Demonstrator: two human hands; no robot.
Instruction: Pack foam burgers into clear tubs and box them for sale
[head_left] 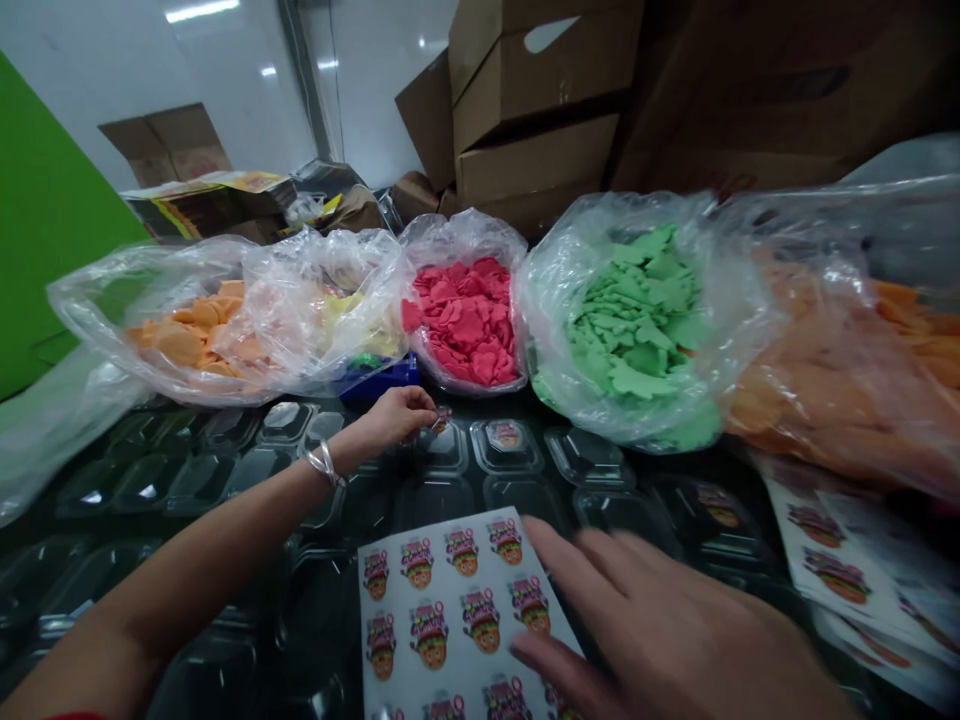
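Note:
My left hand [407,413], with a silver bangle at the wrist, reaches forward and pinches a small burger sticker [441,420] at a clear plastic lid [444,448]. A white sheet [469,600] printed with rows of burger stickers lies in the lower middle. Over its right edge is my right hand [660,620], blurred, thumb and fingers apart; the sheet's edge passes between or under them. One lid [506,448] beside the left hand bears a sticker on top.
Rows of clear lids [142,480] cover the dark table. Behind stand plastic bags of orange [199,325], red [472,320] and green pieces [637,310], a blue box [381,380] and cardboard boxes [536,90]. More sticker sheets [862,580] lie at the right.

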